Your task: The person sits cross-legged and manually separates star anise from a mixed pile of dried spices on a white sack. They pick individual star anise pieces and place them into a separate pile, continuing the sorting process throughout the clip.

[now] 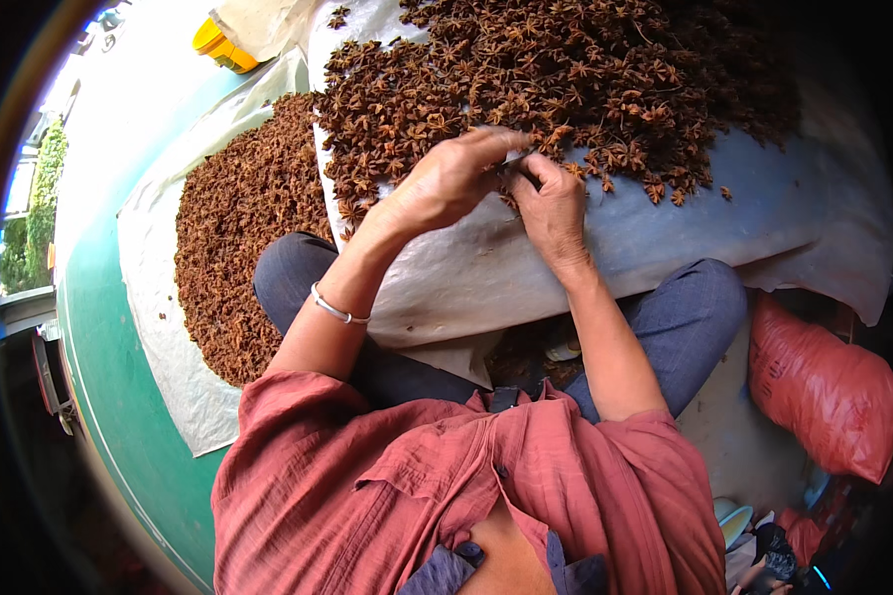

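Both hands meet at the near edge of a broad heap of dried star anise spread on a pale plastic sheet. My left hand, below a wrist with a silver-coloured bangle, has motion-blurred fingers reaching over towards the right one. Thumb and forefinger of my right hand pinch a small dark thing, too blurred to name. Whether the left fingers also grip it cannot be told. Loose star anise lie just beyond and beside the fingertips.
Left of my knee, a second, finer-looking brown heap covers another white sheet on a green surface. A yellow bucket is at the upper left. On the right rests a full red plastic bag, with a bowl below it.
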The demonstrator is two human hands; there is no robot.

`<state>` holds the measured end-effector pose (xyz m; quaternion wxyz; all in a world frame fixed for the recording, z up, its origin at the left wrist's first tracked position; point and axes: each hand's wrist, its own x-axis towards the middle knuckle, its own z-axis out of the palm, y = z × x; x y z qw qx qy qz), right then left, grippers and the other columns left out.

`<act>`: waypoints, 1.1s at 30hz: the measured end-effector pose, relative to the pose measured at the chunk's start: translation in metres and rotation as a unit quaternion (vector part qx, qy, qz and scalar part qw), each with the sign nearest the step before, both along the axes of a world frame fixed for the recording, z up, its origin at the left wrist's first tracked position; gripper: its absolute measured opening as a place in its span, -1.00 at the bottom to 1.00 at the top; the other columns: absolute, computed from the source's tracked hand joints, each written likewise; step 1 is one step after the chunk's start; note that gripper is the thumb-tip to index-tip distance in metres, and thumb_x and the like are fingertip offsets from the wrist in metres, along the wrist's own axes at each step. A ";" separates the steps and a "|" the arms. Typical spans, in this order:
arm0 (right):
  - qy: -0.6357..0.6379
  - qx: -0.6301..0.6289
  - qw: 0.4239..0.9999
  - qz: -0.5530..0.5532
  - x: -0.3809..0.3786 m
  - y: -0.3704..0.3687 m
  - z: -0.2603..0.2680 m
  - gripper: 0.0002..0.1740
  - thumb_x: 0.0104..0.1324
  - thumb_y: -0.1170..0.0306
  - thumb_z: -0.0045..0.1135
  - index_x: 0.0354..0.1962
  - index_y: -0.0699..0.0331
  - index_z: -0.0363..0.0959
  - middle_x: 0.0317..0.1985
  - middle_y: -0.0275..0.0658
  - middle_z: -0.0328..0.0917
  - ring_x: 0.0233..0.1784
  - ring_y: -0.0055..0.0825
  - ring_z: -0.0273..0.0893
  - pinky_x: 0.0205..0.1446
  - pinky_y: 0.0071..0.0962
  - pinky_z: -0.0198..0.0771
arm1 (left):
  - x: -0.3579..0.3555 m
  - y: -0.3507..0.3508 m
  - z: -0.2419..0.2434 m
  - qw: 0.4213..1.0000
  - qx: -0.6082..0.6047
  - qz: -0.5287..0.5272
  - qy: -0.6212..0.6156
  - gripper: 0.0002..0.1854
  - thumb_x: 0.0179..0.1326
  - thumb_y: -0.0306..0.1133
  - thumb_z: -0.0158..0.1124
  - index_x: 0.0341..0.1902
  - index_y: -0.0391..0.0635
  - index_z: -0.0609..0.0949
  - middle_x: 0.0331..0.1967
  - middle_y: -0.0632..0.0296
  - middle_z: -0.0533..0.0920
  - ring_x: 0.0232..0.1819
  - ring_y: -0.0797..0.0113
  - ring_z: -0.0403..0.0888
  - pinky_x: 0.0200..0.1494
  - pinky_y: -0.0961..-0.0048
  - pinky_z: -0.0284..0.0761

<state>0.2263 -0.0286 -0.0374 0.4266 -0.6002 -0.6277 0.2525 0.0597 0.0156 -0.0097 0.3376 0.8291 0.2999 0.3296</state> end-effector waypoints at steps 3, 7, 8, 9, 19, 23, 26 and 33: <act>-0.065 0.022 0.997 -0.023 -0.002 -0.004 0.004 -0.92 0.16 0.46 0.24 -0.42 0.31 0.55 -0.49 -0.16 0.61 -0.48 -0.28 0.58 -0.39 -0.37 0.42 | 0.004 -0.009 -0.006 0.990 0.038 0.035 0.132 -0.66 0.14 -0.53 0.24 0.04 -0.17 0.57 -0.14 0.02 0.61 -0.19 -0.07 0.64 -0.18 0.21 0.60; -0.108 0.096 0.989 -0.006 0.006 -0.008 0.012 -0.90 0.09 0.50 0.23 -0.50 0.33 0.47 -0.56 -0.15 0.54 -0.56 -0.22 0.47 -0.46 -0.37 0.36 | 0.012 -0.026 -0.007 0.974 0.115 0.077 0.179 -0.88 0.18 -0.44 0.18 -0.22 -0.15 0.51 -0.32 0.04 0.56 -0.42 -0.06 0.62 -0.44 0.13 0.53; -0.102 0.062 0.993 0.000 0.008 -0.011 0.013 -0.93 0.04 0.48 0.19 -0.51 0.28 0.45 -0.52 -0.12 0.56 -0.50 -0.12 0.53 -0.41 -0.24 0.40 | 0.015 -0.031 -0.006 0.971 0.135 0.080 0.183 -0.90 0.18 -0.44 0.15 -0.26 -0.16 0.50 -0.37 0.03 0.54 -0.47 -0.04 0.62 -0.48 0.13 0.52; -0.081 0.061 0.995 0.011 0.010 -0.013 0.014 -0.92 0.05 0.52 0.18 -0.53 0.31 0.43 -0.55 -0.15 0.53 -0.53 -0.21 0.50 -0.44 -0.29 0.37 | 0.018 -0.035 -0.005 0.965 0.171 0.095 0.173 -0.92 0.17 -0.44 0.13 -0.29 -0.17 0.48 -0.42 0.03 0.52 -0.51 -0.02 0.62 -0.52 0.13 0.52; -0.013 -0.411 0.887 0.209 0.057 -0.039 0.057 -0.79 0.20 0.34 0.26 -0.52 0.31 0.56 -0.62 -0.18 0.57 -0.55 -0.50 0.59 -0.49 -0.44 0.40 | -0.019 -0.019 0.007 0.931 0.068 0.222 0.281 -0.81 0.14 -0.35 0.31 -0.24 -0.15 0.55 -0.26 0.09 0.53 -0.35 -0.03 0.61 -0.34 0.14 0.54; -0.296 -0.104 0.940 0.136 0.040 -0.006 0.054 -0.78 0.22 0.34 0.22 -0.46 0.36 0.59 -0.53 -0.10 0.63 -0.54 -0.20 0.58 -0.41 -0.27 0.49 | -0.024 -0.016 0.000 0.950 0.021 0.202 0.236 -0.77 0.07 -0.40 0.34 -0.17 -0.14 0.63 -0.19 0.04 0.54 -0.21 -0.05 0.62 -0.18 0.09 0.53; -0.329 0.037 0.942 0.054 0.010 0.049 0.032 -0.82 0.17 0.35 0.25 -0.39 0.33 0.59 -0.35 -0.05 0.62 -0.33 -0.05 0.62 -0.25 -0.14 0.52 | -0.028 -0.011 -0.001 0.957 0.023 0.231 0.173 -0.79 0.06 -0.49 0.32 -0.17 -0.17 0.66 -0.23 0.05 0.61 -0.24 0.03 0.63 -0.17 0.17 0.54; -0.414 -0.025 0.908 0.064 0.004 0.063 0.019 -0.88 0.12 0.46 0.20 -0.35 0.28 0.58 -0.28 -0.07 0.59 -0.18 -0.06 0.62 -0.15 -0.14 0.51 | -0.023 -0.002 -0.005 0.964 -0.067 0.251 0.050 -0.59 0.10 -0.46 0.36 0.06 -0.27 0.60 -0.28 -0.09 0.70 -0.28 0.18 0.70 -0.16 0.34 0.58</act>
